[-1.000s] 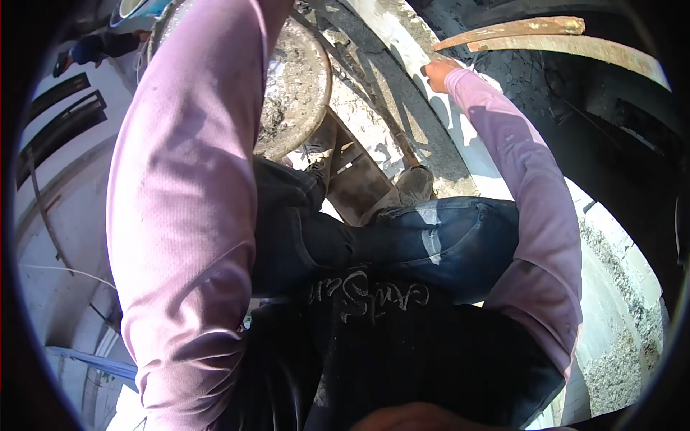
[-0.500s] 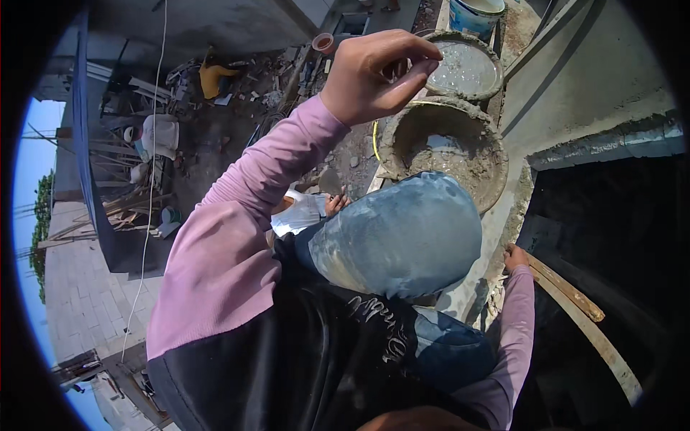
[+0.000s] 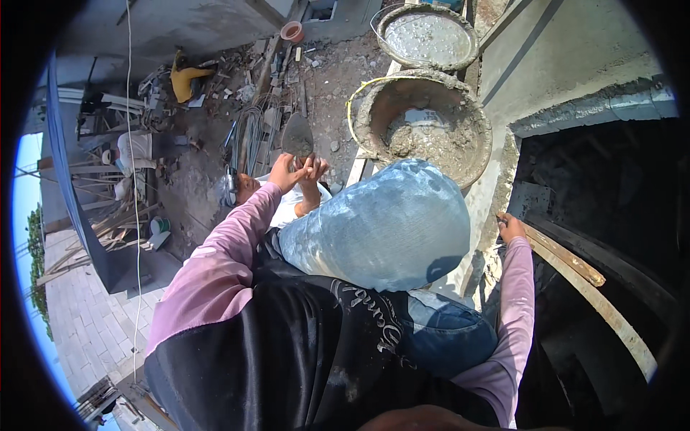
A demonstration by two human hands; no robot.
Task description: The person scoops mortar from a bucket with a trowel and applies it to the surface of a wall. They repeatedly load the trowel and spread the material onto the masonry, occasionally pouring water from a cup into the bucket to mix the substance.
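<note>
My left hand (image 3: 286, 174) reaches out at the left of my raised knee, its fingers closed at the handle end of a trowel (image 3: 297, 135). Another person's hand (image 3: 313, 172) is at the same handle, right beside mine; the fingers partly hide the grip. The trowel's grey, rounded blade points away from me. Low on the right, my right hand (image 3: 512, 228) is closed around the end of a narrow wooden strip (image 3: 568, 258) at the edge of the concrete ledge (image 3: 478, 248).
Beyond my knee stand a mortar-caked tub (image 3: 374, 122) with wet mix and a bucket (image 3: 428, 39) of greyish liquid. A dark opening (image 3: 596, 194) drops away on the right. Below left, a person in white stands close; others work among rubble and planks. A white cord (image 3: 133, 179) hangs down.
My left hand has come down and left from above the tub to the trowel, which the other person has raised. My right hand stays at the wooden strip. The view has shifted slightly.
</note>
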